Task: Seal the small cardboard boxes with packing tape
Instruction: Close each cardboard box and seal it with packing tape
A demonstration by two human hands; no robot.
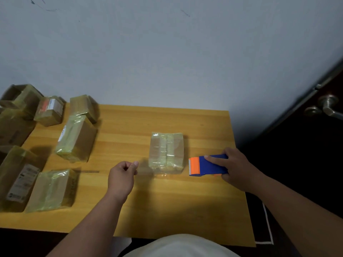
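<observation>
Left hand (123, 175) hovers, fingers curled on nothing, near the taped box (166, 152) mid-surface (185, 210); right hand (235, 166) grips the blue dispenser (208, 165) just beside it; box apparently sealed; next move likely calls for another from the pile (50, 143).

A blue tape dispenser (210, 165) with an orange front edge is being seen on a honey-yellow table (167, 210) marked with straight wood grain. A brown cardboard box (166, 152) is being shown wrapped in glossy, yellowish clear tape. Behind, a plain pale grey-blue wall (167, 52) is being met by a dark door (306, 145) with a silver handle (328, 106).
</observation>
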